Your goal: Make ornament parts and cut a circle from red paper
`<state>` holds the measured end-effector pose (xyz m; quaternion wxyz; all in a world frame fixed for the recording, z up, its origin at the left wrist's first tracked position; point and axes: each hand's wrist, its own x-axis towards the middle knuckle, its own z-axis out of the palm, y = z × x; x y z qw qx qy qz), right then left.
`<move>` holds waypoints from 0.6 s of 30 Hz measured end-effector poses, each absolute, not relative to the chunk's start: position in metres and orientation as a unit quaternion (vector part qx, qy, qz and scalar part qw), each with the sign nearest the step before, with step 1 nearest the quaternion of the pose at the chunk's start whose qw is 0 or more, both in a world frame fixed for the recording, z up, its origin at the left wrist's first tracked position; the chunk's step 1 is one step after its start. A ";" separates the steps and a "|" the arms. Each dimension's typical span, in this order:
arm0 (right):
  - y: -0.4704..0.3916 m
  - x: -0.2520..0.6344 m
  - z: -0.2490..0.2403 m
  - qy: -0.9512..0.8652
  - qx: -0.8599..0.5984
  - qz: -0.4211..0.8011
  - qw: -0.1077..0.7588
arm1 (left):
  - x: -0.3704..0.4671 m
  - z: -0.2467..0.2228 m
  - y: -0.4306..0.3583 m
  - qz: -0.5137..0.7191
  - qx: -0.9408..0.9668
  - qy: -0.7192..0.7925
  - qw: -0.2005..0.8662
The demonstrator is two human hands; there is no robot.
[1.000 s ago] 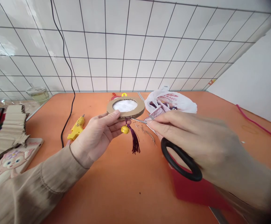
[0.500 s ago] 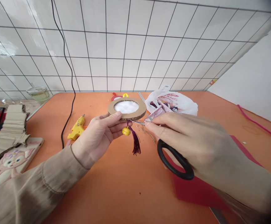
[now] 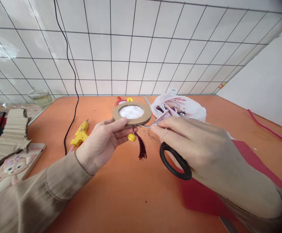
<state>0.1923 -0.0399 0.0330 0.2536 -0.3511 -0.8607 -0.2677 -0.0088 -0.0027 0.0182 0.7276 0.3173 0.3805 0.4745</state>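
Between its thumb and fingers, my left hand [image 3: 102,139] holds a cardboard ring [image 3: 144,113] with a white middle. From the ring's lower edge hang a yellow bell [image 3: 131,137] and a dark purple tassel [image 3: 142,149]. My right hand [image 3: 196,145] is closed round black-handled scissors [image 3: 176,161]. The metal blades point left and lie close to the ring's lower right edge; whether they touch it I cannot tell.
A yellow glue gun [image 3: 80,133] lies left of my left hand. Behind my right hand is a white plastic bag [image 3: 194,108]. Red sheet [image 3: 201,197] lies below it. Torn cardboard [image 3: 13,129], a cartoon-printed case [image 3: 14,168] and a lidded cup [image 3: 40,98] are at the left.
My right hand has turned slightly, and the scissors' handle loop has moved up and left. The blades have drawn a little to the right. My left hand and the ring have hardly moved.
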 end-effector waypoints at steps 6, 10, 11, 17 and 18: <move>-0.041 0.198 0.041 -0.869 -0.336 -0.293 0.215 | -0.011 0.017 -0.004 0.470 0.322 0.378 0.730; -0.040 0.202 0.045 -0.874 -0.329 -0.298 0.199 | -0.013 0.016 -0.002 0.461 0.329 0.370 0.737; -0.041 0.203 0.045 -0.873 -0.329 -0.298 0.201 | -0.013 0.016 -0.002 0.458 0.334 0.363 0.740; -0.044 0.210 0.040 -0.872 -0.333 -0.286 0.216 | -0.013 0.015 0.000 0.459 0.333 0.363 0.739; -0.044 0.211 0.039 -0.870 -0.337 -0.281 0.225 | -0.013 0.015 0.000 0.461 0.331 0.367 0.738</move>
